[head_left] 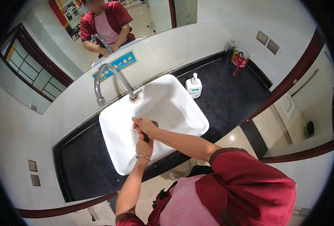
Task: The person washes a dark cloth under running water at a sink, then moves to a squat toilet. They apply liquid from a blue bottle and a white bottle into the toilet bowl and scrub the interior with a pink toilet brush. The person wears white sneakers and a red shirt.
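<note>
Over a white ceramic sink (113,124), my left hand (144,147) and my right hand (146,126) are pressed together. A small dark object (146,137) shows between them, mostly covered by the palms and fingers; its kind cannot be told. The fingers of both hands are curled. A metal bracelet (143,157) circles my left wrist. Just beyond my right hand, the drain (155,123) is partly visible. The curved chrome faucet (110,67) rises at the sink's back edge, its spout turned to the left of my hands. No water stream is visible from it.
A white pump bottle (194,87) stands right of the sink on the black countertop (220,84). In the far right corner are a clear bottle (229,46) and a red container (240,58) holding items. A wall mirror (144,17) rises behind the faucet, showing my reflection.
</note>
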`<control>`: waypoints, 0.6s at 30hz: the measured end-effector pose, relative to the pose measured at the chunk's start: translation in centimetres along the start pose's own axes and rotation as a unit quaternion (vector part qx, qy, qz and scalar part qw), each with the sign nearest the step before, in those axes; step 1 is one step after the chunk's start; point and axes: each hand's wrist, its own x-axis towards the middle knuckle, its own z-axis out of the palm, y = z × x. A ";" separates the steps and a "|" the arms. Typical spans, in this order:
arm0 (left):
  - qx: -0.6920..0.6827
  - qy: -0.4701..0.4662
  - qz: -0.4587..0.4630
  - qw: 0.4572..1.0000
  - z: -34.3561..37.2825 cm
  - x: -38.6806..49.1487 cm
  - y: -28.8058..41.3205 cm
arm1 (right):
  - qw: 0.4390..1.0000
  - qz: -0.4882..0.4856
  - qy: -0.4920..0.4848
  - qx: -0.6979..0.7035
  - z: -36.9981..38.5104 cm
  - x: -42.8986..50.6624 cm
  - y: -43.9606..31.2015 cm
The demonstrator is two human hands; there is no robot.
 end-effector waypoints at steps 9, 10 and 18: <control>0.152 0.003 -0.096 0.984 -3.9 0.8 -2.5 | 0.967 0.018 0.057 -0.248 -1.2 2.9 2.8; 0.102 0.027 -0.121 0.987 -4.5 1.2 -2.8 | 0.907 -0.026 0.132 -0.399 -1.5 2.9 2.8; -0.069 0.016 0.086 0.994 -3.6 0.8 -0.8 | 0.988 0.046 -0.036 -0.142 -3.3 -3.2 0.6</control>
